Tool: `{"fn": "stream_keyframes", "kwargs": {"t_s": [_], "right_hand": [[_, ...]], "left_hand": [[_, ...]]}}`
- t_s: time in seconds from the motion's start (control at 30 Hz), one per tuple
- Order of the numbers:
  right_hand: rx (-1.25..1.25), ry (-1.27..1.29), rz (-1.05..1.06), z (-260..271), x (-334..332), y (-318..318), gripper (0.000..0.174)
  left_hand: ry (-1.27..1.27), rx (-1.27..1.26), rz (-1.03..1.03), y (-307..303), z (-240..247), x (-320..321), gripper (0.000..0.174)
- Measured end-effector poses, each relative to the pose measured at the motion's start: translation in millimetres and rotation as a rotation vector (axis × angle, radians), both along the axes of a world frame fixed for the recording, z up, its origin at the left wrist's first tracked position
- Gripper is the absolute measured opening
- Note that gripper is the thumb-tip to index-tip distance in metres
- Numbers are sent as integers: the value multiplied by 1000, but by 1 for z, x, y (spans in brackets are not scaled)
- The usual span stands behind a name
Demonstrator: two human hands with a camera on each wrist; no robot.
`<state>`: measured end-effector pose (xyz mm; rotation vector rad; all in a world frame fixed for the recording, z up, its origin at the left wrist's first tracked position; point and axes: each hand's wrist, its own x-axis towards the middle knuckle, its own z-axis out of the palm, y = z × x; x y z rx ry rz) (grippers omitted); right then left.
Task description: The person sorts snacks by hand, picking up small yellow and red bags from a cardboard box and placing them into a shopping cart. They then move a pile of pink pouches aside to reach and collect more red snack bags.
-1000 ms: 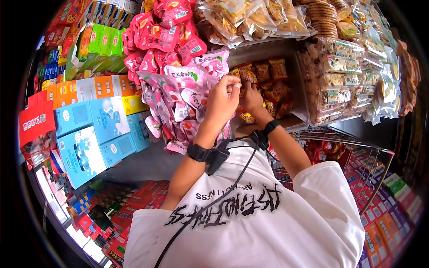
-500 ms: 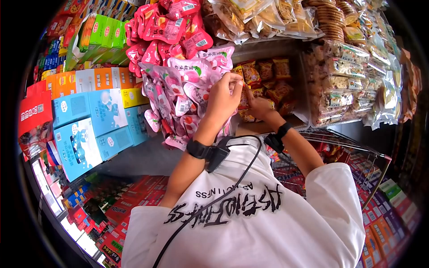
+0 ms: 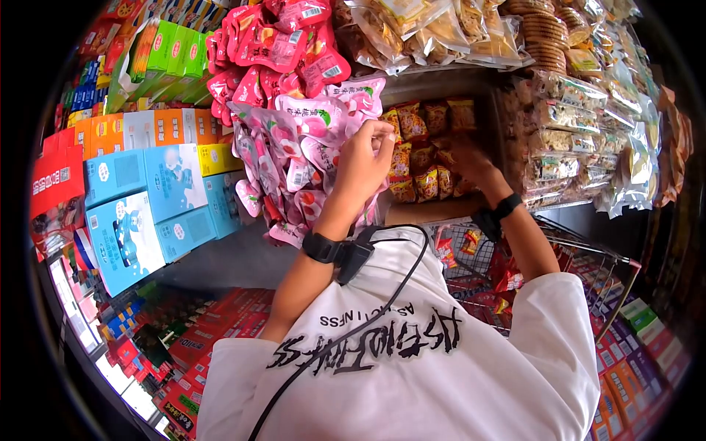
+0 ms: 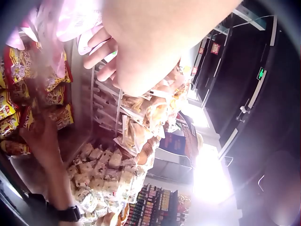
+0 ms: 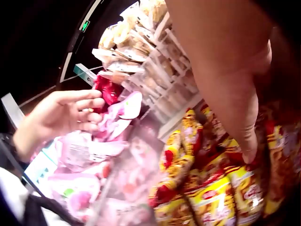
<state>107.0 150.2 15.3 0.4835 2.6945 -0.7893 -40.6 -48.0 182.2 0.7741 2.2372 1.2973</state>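
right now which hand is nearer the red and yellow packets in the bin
Right. The right hand is down at the packets; the left hand is farther off, over the pink bags.

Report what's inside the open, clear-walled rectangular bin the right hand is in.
Small red-and-yellow snack packets lie jumbled inside the bin. The bare right hand covers some; whatever lies beneath the top packets is hidden.
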Motion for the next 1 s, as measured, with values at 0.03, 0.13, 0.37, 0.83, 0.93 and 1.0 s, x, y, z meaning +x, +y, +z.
{"fn": "stream_keyframes", "kwargs": {"t_s": [0.03,0.13,0.37,0.83,0.93,1.0], "right_hand": [[-15,32,53,0,2,8,74],[106,25,138,-6,0,11,72],[91,21,272,-40,-7,15,33],[-122,388,109,16,-16,-68,35],[111,229,-324,25,-12,-85,63],[-120,72,-507,18,-10,-79,79]], "left_hand": [[7,8,-2,2,1,0,18],[3,-13,2,4,2,0,18],[-5,-6,16,0,4,-4,19],[-30,-29,-13,2,6,0,19],[-159,40,-38,1,-3,-1,19],[-225,83,-51,0,-11,2,19]]}}
